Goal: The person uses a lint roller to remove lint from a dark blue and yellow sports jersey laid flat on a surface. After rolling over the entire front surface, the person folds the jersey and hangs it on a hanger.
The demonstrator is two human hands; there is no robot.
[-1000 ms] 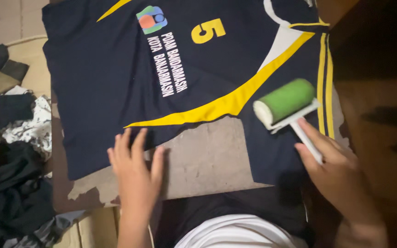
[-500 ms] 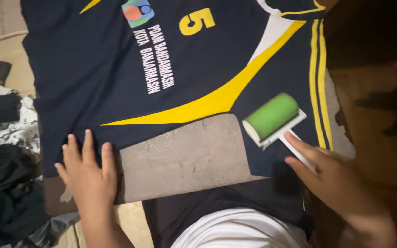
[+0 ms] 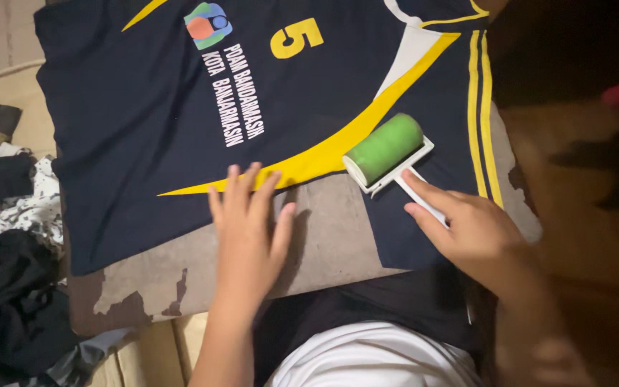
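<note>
Worn grey board (image 3: 338, 244) bears navy jersey (image 3: 145, 129); left hand (image 3: 248, 229) flat, right hand (image 3: 474, 229) gripping green lint roller (image 3: 383, 149).

The left hand (image 3: 248, 226) has slid from the jersey's (image 3: 145, 122) lower left edge toward the middle, and its fingers (image 3: 241, 188) now reach the yellow stripe (image 3: 324, 154) with the palm on the bare surface (image 3: 324, 244). The roller (image 3: 383, 149), in the right hand (image 3: 467, 226), has moved up onto the yellow stripe.
</note>
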